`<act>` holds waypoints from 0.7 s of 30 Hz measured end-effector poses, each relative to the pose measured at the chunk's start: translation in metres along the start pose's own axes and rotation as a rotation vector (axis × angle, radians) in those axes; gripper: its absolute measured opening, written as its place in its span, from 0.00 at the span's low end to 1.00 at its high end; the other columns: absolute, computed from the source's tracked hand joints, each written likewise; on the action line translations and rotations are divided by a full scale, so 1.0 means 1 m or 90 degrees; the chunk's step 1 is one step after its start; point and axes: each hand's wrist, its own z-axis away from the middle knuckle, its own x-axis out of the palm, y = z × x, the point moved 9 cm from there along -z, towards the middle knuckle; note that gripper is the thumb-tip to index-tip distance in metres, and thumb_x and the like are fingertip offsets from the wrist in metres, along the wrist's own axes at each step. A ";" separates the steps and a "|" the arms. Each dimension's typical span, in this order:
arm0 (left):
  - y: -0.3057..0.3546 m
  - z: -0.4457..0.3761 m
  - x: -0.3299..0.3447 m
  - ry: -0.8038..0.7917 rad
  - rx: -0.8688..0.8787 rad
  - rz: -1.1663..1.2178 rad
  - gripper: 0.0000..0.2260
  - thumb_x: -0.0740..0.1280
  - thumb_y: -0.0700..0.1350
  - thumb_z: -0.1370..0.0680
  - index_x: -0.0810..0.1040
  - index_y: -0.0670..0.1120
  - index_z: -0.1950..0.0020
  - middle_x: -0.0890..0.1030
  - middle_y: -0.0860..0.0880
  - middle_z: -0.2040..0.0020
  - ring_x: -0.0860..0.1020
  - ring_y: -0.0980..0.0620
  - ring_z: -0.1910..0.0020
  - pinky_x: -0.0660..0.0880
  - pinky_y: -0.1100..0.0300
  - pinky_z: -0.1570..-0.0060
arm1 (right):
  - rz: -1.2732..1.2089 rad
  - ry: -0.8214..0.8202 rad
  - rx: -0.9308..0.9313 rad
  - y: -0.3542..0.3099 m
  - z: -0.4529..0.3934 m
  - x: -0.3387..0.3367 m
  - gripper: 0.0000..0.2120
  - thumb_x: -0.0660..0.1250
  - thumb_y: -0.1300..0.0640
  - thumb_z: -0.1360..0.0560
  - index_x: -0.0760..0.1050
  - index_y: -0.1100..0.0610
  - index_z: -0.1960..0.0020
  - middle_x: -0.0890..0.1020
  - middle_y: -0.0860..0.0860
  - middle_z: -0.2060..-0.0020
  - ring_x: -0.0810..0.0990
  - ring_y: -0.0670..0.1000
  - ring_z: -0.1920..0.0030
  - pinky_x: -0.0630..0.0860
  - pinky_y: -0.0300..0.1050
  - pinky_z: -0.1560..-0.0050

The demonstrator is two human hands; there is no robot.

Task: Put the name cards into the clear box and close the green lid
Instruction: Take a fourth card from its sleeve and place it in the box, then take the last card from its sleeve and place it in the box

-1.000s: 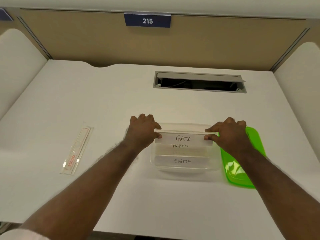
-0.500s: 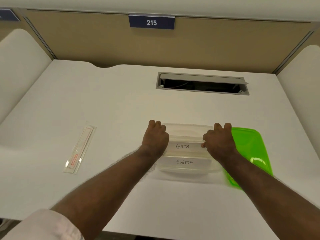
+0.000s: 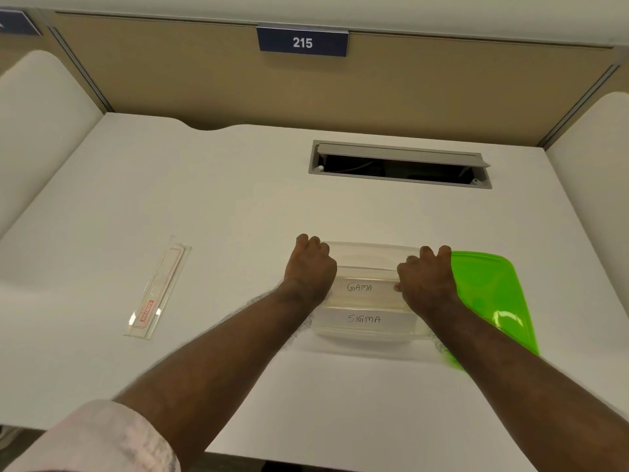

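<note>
The GAMA card (image 3: pixel 360 287), which a second ago was held above the clear box (image 3: pixel 371 332) at rim height, now lies down inside it, just behind the SIGMA card (image 3: pixel 364 319) that sits toward the near wall. Both hands have dropped with it: the left hand (image 3: pixel 311 267) is curled at the card's left end and the right hand (image 3: pixel 425 277) at its right end, fingers bent over the box's side rims, and each looks to be pinching or pressing an end of the card, though the fingertips are hidden, so I cannot tell whether the grip has been let go. A faint third card seen under GAMA earlier is now covered. The head view has also shifted a little closer and lower over the tabletop (image 3: pixel 238 206). The green lid (image 3: pixel 490 294) lies flat just to the right of the box, partly under the right forearm, not yet fitted. A clear sleeve with red print (image 3: pixel 155 291) lies well apart to the left; whether it counts as a card to be packed cannot be told. Judging from this, loading seems finished or nearly so, and the next step calls for freeing the hands and bringing the lid over the box.
</note>
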 end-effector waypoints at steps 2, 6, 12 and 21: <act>-0.005 0.001 -0.008 0.053 -0.009 0.043 0.06 0.66 0.45 0.25 0.81 0.46 0.51 0.76 0.47 0.49 0.71 0.44 0.47 0.62 0.48 0.40 | -0.020 0.020 0.008 0.003 0.001 -0.003 0.14 0.69 0.40 0.31 0.80 0.51 0.56 0.82 0.48 0.60 0.76 0.55 0.53 0.59 0.54 0.47; -0.026 0.013 -0.030 0.206 -0.051 0.130 0.08 0.65 0.48 0.25 0.82 0.49 0.51 0.77 0.50 0.51 0.73 0.45 0.51 0.63 0.49 0.49 | -0.074 0.066 0.033 0.010 0.004 -0.018 0.15 0.70 0.39 0.32 0.81 0.48 0.53 0.84 0.47 0.59 0.78 0.54 0.54 0.60 0.52 0.50; -0.068 0.046 -0.032 0.348 -0.189 0.210 0.12 0.68 0.50 0.27 0.82 0.50 0.46 0.80 0.50 0.50 0.76 0.45 0.53 0.64 0.48 0.50 | -0.202 0.216 0.021 0.014 0.003 -0.058 0.14 0.71 0.43 0.31 0.80 0.48 0.48 0.83 0.48 0.52 0.79 0.56 0.53 0.66 0.52 0.53; -0.124 0.098 0.001 0.356 -0.360 0.222 0.21 0.68 0.47 0.28 0.75 0.50 0.36 0.76 0.49 0.38 0.73 0.46 0.41 0.64 0.44 0.40 | -0.258 0.244 -0.076 -0.042 -0.028 -0.113 0.21 0.62 0.42 0.25 0.72 0.47 0.34 0.76 0.47 0.36 0.75 0.55 0.41 0.66 0.53 0.48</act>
